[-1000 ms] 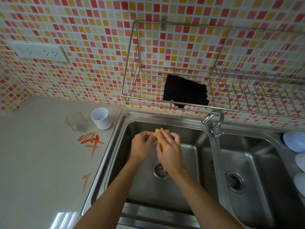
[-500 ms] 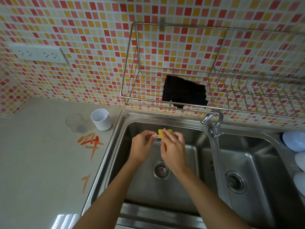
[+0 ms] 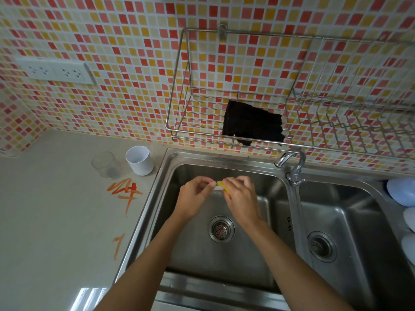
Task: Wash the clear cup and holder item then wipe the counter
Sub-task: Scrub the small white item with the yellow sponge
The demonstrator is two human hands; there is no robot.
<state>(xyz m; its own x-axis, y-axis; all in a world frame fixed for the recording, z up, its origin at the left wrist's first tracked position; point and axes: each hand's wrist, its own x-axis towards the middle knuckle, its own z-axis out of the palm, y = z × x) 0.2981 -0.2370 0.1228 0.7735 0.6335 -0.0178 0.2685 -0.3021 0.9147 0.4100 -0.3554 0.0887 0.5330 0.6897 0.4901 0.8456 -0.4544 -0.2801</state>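
Over the left sink basin [image 3: 224, 261] my two hands meet. My right hand [image 3: 241, 198] grips a yellow sponge [image 3: 224, 187], mostly hidden by its fingers. My left hand [image 3: 194, 196] pinches a small white item [image 3: 217, 188] against the sponge; I cannot tell what it is. The clear cup [image 3: 105, 164] stands on the grey counter [image 3: 56, 232] left of the sink, with a white cup-shaped holder [image 3: 139, 160] right beside it. Orange-red smears [image 3: 124, 190] mark the counter in front of both.
A tap [image 3: 292, 167] rises between the two basins. A wire rack [image 3: 269, 97] on the tiled wall holds a black cloth [image 3: 252, 123]. Pale plates [image 3: 402, 191] lie at the right edge. A wall socket [image 3: 56, 71] sits upper left.
Both hands have kept working the sponge together over the basin, shifting slightly. A small white item now shows between the fingertips.
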